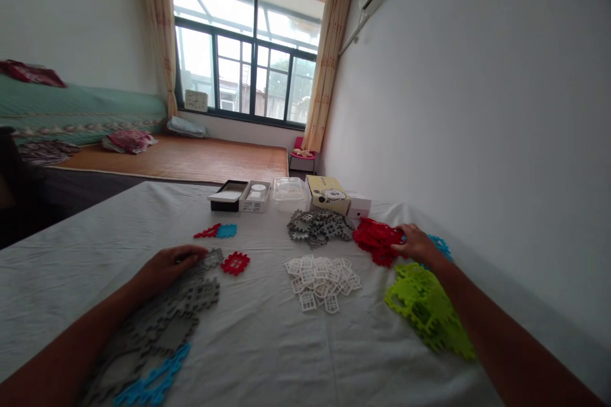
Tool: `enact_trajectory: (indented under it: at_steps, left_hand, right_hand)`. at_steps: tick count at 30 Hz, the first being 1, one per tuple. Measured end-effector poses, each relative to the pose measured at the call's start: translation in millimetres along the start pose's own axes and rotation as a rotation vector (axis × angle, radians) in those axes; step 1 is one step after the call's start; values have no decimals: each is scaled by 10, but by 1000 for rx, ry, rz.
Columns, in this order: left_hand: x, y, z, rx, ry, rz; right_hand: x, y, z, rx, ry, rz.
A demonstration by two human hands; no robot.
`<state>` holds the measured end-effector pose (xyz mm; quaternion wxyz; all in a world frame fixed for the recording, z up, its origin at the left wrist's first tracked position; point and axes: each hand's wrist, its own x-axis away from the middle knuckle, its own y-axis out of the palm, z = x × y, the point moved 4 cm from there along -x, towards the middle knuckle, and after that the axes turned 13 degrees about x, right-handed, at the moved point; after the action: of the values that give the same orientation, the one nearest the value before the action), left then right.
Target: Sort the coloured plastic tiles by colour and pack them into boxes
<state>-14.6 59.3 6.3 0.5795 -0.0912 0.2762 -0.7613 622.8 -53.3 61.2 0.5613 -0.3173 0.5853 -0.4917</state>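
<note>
My left hand (172, 266) is at the left of the table, fingers closed on the edge of a small grey toothed interlocking plate (214, 258). Below it lie joined grey interlocking plates (193, 296), partly hidden by my left forearm, with a blue plate (155, 381) at their near end. A red square plate (235, 263) sits just right of my fingers. My right hand (414, 241) reaches to the right edge of the red plate pile (375, 240). Its fingers are bent together there, with a small bluish bit by the fingertips; what they grip is unclear.
White window-shaped pieces (322, 280) are heaped mid-table, grey plates (319, 227) behind them. Lime-green plates (424, 305) lie under my right forearm, blue ones (440, 245) beyond. Red (207, 231) and blue (226, 231) pieces lie far left. Boxes (328, 194) line the back edge near the wall.
</note>
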Motion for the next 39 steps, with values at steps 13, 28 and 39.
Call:
enact_trajectory:
  at_steps: [13, 28, 39]
  left_hand:
    - [45, 14, 55, 83, 16, 16]
    - [131, -79, 68, 201, 129, 260]
    - [89, -121, -90, 212, 84, 285]
  right_hand:
    - [-589, 62, -336, 45, 15, 12]
    - [-169, -218, -4135, -262, -794, -5]
    - [-513, -46, -4891, -67, -723, -62]
